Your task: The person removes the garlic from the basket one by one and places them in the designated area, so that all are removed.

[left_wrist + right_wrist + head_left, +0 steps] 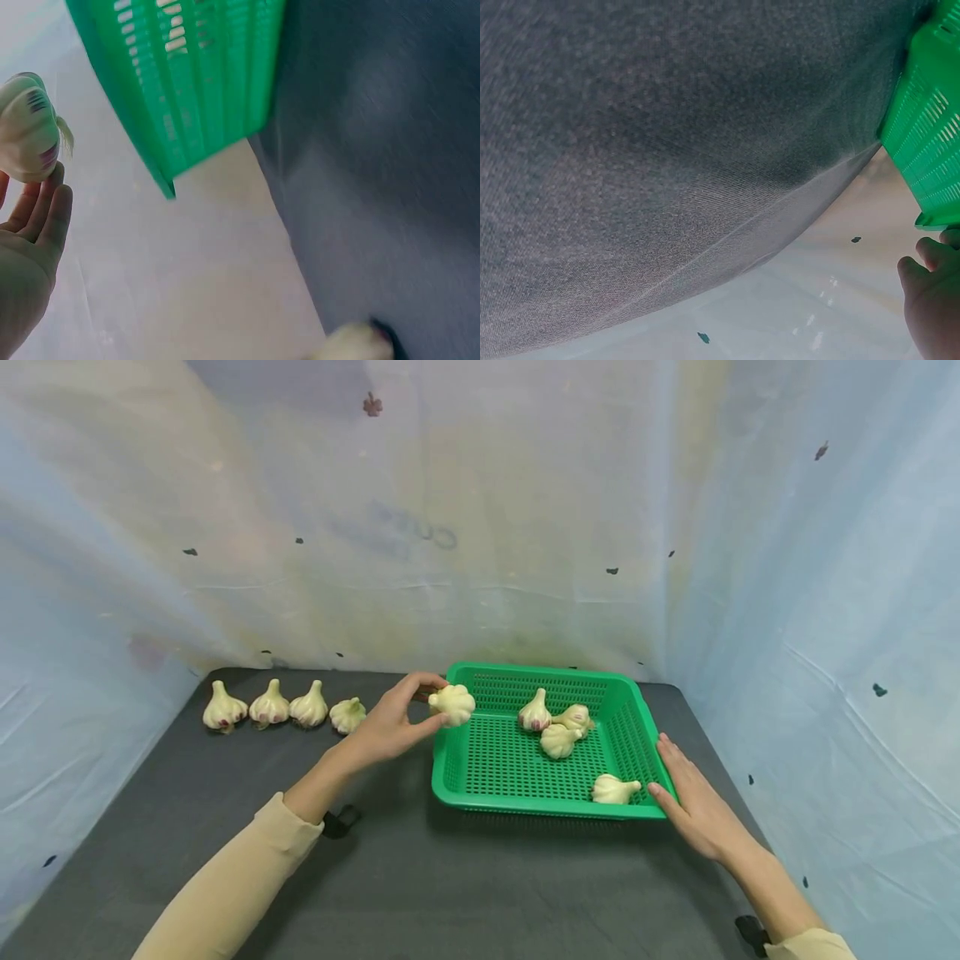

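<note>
In the head view my left hand (393,718) pinches a garlic bulb (453,705) between thumb and fingers, above the left rim of a green plastic basket (525,806). The left wrist view shows that bulb (28,127) at the fingertips, beside the basket wall (202,97). My right hand (701,806) lies along the basket's right rim near the front corner, fingers mostly straight. Inside the basket, a cluster of garlic bulbs (558,741) sits toward the back, and a single bulb (613,789) lies by the front right.
Several garlic bulbs (272,704) stand in a row at the table's back left, the last one close to my left forearm. The dark grey table (450,893) is bounded by pale plastic sheeting (525,527) behind and at both sides.
</note>
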Available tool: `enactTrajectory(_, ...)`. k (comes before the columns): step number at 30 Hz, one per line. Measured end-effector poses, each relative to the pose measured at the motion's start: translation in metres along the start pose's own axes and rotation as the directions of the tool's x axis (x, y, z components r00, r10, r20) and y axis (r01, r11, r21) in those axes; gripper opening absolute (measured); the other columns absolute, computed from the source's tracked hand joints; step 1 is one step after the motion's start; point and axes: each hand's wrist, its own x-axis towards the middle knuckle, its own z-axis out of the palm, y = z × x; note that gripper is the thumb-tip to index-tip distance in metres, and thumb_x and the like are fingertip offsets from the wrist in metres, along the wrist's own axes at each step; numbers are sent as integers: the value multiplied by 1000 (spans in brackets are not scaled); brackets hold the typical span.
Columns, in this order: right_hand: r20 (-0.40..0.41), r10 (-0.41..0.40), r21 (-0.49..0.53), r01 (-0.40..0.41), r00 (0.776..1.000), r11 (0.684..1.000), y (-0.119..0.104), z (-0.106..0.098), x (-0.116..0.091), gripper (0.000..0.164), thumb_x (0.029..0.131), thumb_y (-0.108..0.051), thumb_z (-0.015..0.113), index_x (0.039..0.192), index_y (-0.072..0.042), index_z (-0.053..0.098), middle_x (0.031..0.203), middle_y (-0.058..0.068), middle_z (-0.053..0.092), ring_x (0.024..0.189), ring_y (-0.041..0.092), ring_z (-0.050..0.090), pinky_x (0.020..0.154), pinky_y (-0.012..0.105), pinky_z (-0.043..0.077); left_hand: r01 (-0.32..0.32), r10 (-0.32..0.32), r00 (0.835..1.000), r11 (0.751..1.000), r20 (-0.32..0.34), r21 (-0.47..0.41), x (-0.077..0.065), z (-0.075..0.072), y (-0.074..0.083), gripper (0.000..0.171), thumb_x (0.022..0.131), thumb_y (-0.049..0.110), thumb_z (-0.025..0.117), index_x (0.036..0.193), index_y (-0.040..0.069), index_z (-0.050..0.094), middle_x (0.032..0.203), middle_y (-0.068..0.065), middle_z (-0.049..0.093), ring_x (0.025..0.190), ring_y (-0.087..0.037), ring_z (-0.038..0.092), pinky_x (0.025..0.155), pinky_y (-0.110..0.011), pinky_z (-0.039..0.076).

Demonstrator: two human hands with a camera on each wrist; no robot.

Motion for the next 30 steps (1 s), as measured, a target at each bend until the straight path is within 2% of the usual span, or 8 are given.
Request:
enactTrajectory(5,-22,-5,4,5,1000,1000,2,0,-6,71,110,-26,51,167,-6,14,174,14,12,160,32,8,129,44,6,51,-50,999,999,-17,9,-13,-13,-7,47,100,15,72,140,6,50,137,-12,57,123,-29,58,102,-50,49)
enactTrajectory(9,-36,-14,1,14,999,1000,4,-1,-11,70,110,-24,50,167,-5,14,174,15,12,161,27,6,129,32,1,106,-106,994,994,-26,13,-25,-24,-13,45,101,17,71,140,8,51,138,-10,56,125,-27,57,104,-49,48)
enactTrajectory(15,-33,-23,-10,23,999,1000,4,-1,-10,69,111,-24,49,167,-4,14,174,14,11,161,24,5,127,26,-1,155,-151,986,986,-69,57,-50,-49,-25,44,101,15,71,140,7,52,137,-11,57,123,-27,56,100,-52,48)
enactTrajectory(20,-38,-31,-17,30,999,999,2,-1,-5,69,111,-24,50,167,-4,15,173,17,14,161,22,6,126,22,-2,190,-173,978,970,-115,153,-77,-72,-37,45,101,14,71,140,5,52,136,-11,59,122,-26,57,99,-37,49)
enactTrajectory(23,-38,-33,-14,32,999,999,1,-2,-3,70,110,-25,51,167,-5,15,173,17,14,161,25,7,128,27,1,223,-195,969,955,-151,197,-94,-85,-43,46,100,15,72,140,3,52,136,-13,59,121,-29,57,97,-25,48)
enactTrajectory(27,-34,-32,-14,32,999,999,2,0,-2,70,110,-25,51,167,-5,14,173,14,13,160,30,9,129,34,3,293,-251,948,927,-193,232,-117,-101,-48,47,101,18,72,140,2,52,138,-17,57,122,-36,58,92,-12,44)
enactTrajectory(28,-32,-32,-14,32,999,999,2,1,-2,70,110,-25,50,167,-5,14,174,14,12,160,30,9,129,33,3,308,-262,943,922,-204,236,-123,-105,-50,47,101,19,72,140,2,52,138,-18,57,121,-30,58,91,-11,43)
enactTrajectory(30,-31,-34,-16,34,999,999,3,2,-1,70,111,-25,50,167,-4,13,173,16,13,161,28,8,128,28,1,338,-287,933,907,-217,251,-134,-112,-52,47,101,20,72,140,2,53,137,-19,57,120,-32,59,89,-7,41)
